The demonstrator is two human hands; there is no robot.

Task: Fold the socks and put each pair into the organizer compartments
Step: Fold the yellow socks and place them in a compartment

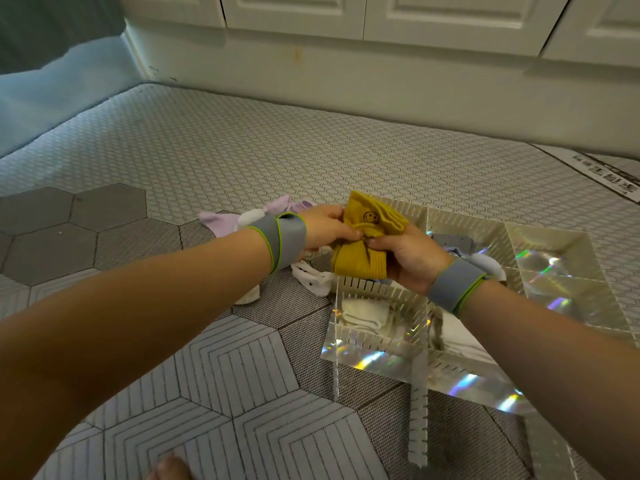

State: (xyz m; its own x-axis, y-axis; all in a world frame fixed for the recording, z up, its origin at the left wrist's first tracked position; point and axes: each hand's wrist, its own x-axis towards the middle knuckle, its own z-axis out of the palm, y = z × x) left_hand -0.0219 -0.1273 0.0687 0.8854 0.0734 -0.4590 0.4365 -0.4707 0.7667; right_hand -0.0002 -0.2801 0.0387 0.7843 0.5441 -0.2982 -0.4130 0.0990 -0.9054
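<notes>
A mustard-yellow sock pair point(360, 261) with a small smiley face is held in mid-air over the near-left corner of the organizer point(467, 223). My left hand point(325, 226) pinches it from the left, and my right hand point(408, 258) grips it from below and the right. The organizer is a white slotted grid with a shiny reflective floor. A pale folded pair point(363, 318) lies in its near-left compartment, another white pair point(460, 337) beside it, and grey and light blue socks point(453, 242) sit in a middle compartment, partly hidden by my right wrist.
Loose lilac socks point(221, 221) and white dotted socks point(311, 275) lie on the patterned mat point(207, 358) left of the organizer. A loose slotted divider strip point(419, 424) sticks out toward me. White cabinets point(346, 15) stand behind. A toe point(169, 469) shows at the bottom edge.
</notes>
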